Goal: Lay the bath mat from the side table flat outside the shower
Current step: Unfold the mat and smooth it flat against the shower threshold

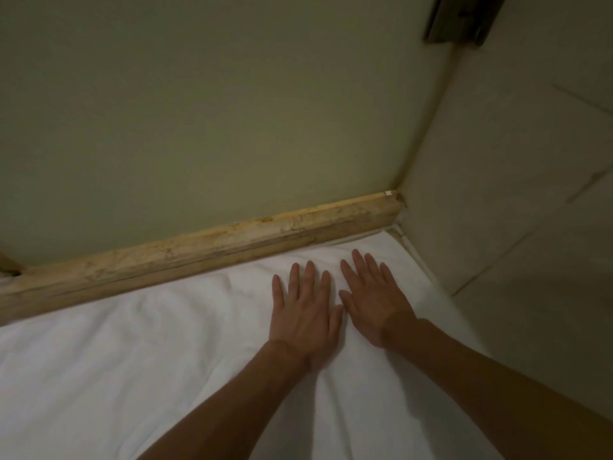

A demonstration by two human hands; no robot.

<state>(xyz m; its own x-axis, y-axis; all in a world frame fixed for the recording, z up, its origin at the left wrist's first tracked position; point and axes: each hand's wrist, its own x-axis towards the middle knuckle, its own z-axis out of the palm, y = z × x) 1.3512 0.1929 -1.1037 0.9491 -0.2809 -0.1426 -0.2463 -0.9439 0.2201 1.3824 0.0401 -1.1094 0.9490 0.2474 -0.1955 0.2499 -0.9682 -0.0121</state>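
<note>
A white bath mat (139, 353) lies spread over the floor and fills the lower half of the view, with soft wrinkles across it. Its far edge runs along a worn wooden threshold strip (212, 247). My left hand (303, 312) and my right hand (373, 302) rest palm down on the mat side by side near its far right corner, fingers spread and pointing at the strip. Neither hand holds anything. Both forearms reach in from the bottom right.
Beyond the strip is a plain pale green surface (215, 111). A light tiled wall (530, 194) rises on the right, meeting the strip at a corner. A dark metal fitting (461, 18) sits at the top right.
</note>
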